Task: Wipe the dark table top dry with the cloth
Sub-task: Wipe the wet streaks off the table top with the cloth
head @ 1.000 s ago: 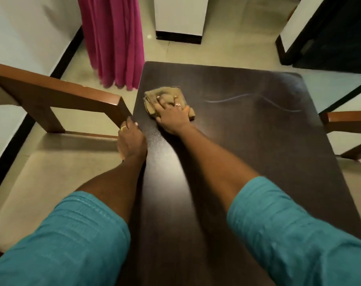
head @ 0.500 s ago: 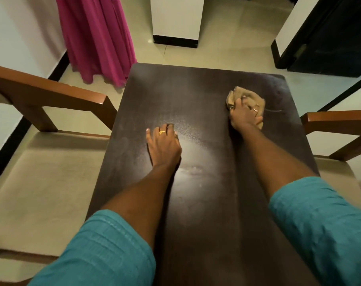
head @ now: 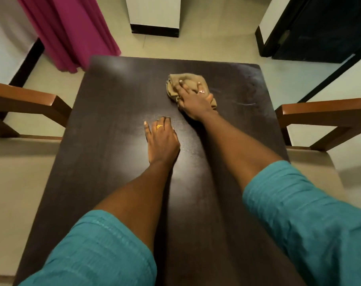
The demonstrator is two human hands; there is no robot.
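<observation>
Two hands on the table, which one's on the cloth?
The right hand, wearing the silver ring, presses down on the crumpled tan cloth toward the table's far side. The left hand, wearing the gold ring, lies flat on bare wood.

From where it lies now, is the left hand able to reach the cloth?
Probably yes. The left hand lies flat on the table, and the cloth sits just ahead and to its right, with bare tabletop between. Only the right hand, pressing on the cloth, covers part of it.
</observation>
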